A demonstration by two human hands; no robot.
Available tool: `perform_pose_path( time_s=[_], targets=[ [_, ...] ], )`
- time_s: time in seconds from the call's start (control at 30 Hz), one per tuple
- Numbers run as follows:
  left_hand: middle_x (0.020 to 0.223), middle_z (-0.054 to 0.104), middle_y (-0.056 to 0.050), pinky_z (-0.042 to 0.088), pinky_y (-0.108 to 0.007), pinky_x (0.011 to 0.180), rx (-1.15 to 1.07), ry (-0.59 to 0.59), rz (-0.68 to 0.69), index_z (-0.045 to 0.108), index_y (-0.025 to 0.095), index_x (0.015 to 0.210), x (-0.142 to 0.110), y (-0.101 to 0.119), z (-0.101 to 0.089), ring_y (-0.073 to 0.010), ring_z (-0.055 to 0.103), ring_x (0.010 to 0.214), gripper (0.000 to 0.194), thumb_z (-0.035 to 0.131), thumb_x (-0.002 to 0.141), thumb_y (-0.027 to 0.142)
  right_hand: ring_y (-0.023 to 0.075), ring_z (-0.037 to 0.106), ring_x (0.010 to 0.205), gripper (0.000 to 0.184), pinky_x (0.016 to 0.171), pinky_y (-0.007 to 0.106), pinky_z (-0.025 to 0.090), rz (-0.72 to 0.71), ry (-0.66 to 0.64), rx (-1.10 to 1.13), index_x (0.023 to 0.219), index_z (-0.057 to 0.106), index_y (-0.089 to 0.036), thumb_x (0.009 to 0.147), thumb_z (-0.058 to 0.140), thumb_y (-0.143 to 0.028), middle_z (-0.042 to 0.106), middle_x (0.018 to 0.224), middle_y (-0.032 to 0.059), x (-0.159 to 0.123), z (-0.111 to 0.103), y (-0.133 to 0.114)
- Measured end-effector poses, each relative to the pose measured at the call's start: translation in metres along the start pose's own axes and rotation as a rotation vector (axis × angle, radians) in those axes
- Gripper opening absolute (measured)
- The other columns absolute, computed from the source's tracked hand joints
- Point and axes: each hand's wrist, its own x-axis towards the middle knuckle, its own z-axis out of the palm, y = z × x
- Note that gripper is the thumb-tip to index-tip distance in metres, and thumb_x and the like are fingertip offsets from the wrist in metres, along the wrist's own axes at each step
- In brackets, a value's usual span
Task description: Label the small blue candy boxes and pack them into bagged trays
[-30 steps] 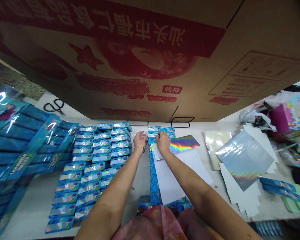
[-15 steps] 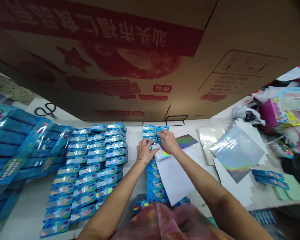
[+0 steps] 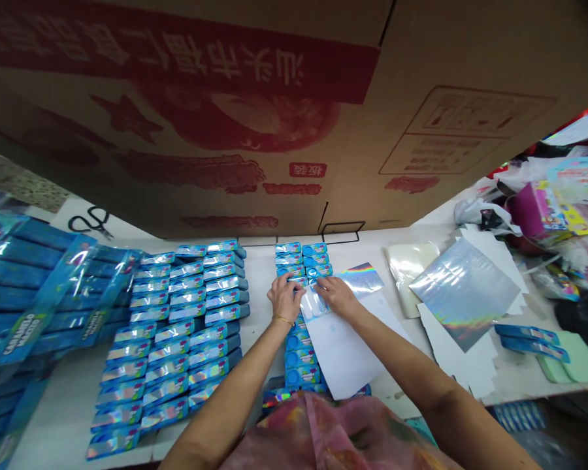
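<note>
My left hand [image 3: 284,298] rests with curled fingers on a column of small blue boxes [image 3: 298,339], beside a shiny holographic sticker [image 3: 314,302]. My right hand [image 3: 338,295] presses on the sticker's right side with fingers bent. The sticker lies at the top of a white backing sheet [image 3: 340,346], over the boxes. Two short columns of blue boxes [image 3: 304,258] with holographic tops sit just beyond both hands. I wear a thin bracelet on the left wrist.
Three long rows of blue boxes [image 3: 181,326] fill the table's left half. Wrapped blue packs [image 3: 34,307] and scissors [image 3: 91,220] lie far left. A big cardboard carton [image 3: 284,111] stands behind. Holographic sheets [image 3: 463,290] and white sheets lie right, with clutter beyond.
My left hand moved right from the gap between the rows onto the box column. My right hand drew back from the far boxes to the sticker. The view shifted slightly.
</note>
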Motion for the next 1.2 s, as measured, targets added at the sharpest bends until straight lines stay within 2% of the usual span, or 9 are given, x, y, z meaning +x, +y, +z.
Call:
perform_pose_path(
  time_s=[0.13,0.3,0.4,0.6,0.7,0.77,1.0,1.1,1.2],
  targets=[
    [0.113,0.053,-0.004,0.033,-0.041,0.083,0.002,0.021,-0.002,0.059,0.021,0.070,-0.001,0.000,0.001,-0.0259,0.040,0.108,0.009,0.058,0.071,0.030,0.0177,0.052,0.085,0.017,0.074,0.031,0.041,0.062,0.092,0.111,0.086,0.062,-0.017,0.083,0.045,-0.014,0.061,0.094,0.0076,-0.006,-0.012,-0.008],
    [0.115,0.052,-0.004,0.033,-0.041,0.083,0.019,0.013,0.015,0.059,0.021,0.070,-0.001,-0.001,0.002,-0.0265,0.039,0.109,0.011,0.058,0.071,0.032,0.0123,0.053,0.073,0.013,0.065,0.023,0.043,0.200,0.157,0.470,0.077,0.058,-0.017,0.081,0.045,-0.016,0.058,0.080,0.0033,0.014,-0.059,-0.021],
    [0.115,0.051,-0.004,0.033,-0.041,0.084,0.020,0.007,0.019,0.059,0.021,0.070,-0.001,-0.001,0.002,-0.0269,0.039,0.110,0.010,0.059,0.071,0.032,0.0112,0.053,0.074,0.015,0.066,0.022,0.043,0.231,0.130,0.529,0.078,0.058,-0.017,0.083,0.044,-0.017,0.057,0.079,0.0020,0.029,-0.074,-0.019],
    [0.117,0.051,-0.005,0.031,-0.042,0.085,0.007,0.007,0.024,0.059,0.021,0.072,-0.002,-0.001,0.002,-0.0270,0.037,0.111,0.010,0.057,0.072,0.032,0.0217,0.051,0.092,0.025,0.075,0.034,0.042,0.142,-0.107,0.084,0.104,0.058,-0.017,0.081,0.050,-0.020,0.056,0.105,0.0108,0.021,-0.033,-0.009],
    [0.117,0.051,-0.005,0.031,-0.042,0.086,0.003,0.014,0.027,0.058,0.022,0.072,-0.003,-0.002,0.002,-0.0270,0.038,0.111,0.010,0.057,0.072,0.032,0.0216,0.051,0.090,0.024,0.074,0.035,0.042,0.100,-0.125,0.019,0.103,0.058,-0.017,0.083,0.046,-0.016,0.057,0.106,0.0110,0.006,-0.016,-0.010],
    [0.116,0.051,-0.005,0.031,-0.042,0.086,0.003,0.025,0.028,0.058,0.022,0.073,-0.003,-0.002,0.003,-0.0268,0.038,0.111,0.010,0.057,0.072,0.032,0.0202,0.051,0.088,0.020,0.075,0.034,0.042,0.095,-0.092,0.061,0.094,0.061,-0.017,0.082,0.045,-0.014,0.058,0.103,0.0105,-0.001,-0.021,-0.013],
    [0.114,0.054,-0.004,0.029,-0.044,0.088,-0.106,0.039,0.014,0.059,0.021,0.069,-0.002,0.000,0.001,-0.0270,0.039,0.111,0.010,0.058,0.070,0.031,0.0123,0.052,0.072,0.010,0.064,0.024,0.040,0.320,0.148,0.735,0.071,0.058,-0.018,0.077,0.049,-0.019,0.057,0.078,0.0021,0.012,-0.091,-0.027],
    [0.106,0.059,-0.006,0.031,-0.041,0.089,-0.380,0.128,-0.093,0.061,0.021,0.073,-0.001,-0.001,-0.004,-0.0246,0.045,0.106,0.017,0.052,0.074,0.036,0.0105,0.049,0.059,0.013,0.054,0.022,0.037,0.568,0.188,1.118,0.065,0.056,-0.017,0.070,0.056,-0.029,0.054,0.064,-0.0011,0.038,-0.088,-0.028],
    [0.089,0.064,-0.007,0.040,-0.034,0.078,-0.843,0.183,-0.335,0.061,0.017,0.086,0.003,-0.003,-0.015,-0.0189,0.056,0.087,0.039,0.037,0.080,0.047,0.0087,0.044,0.048,0.020,0.045,0.021,0.032,0.828,0.203,1.462,0.063,0.056,-0.017,0.061,0.062,-0.035,0.050,0.052,-0.0036,0.060,-0.064,-0.033]
  ],
)
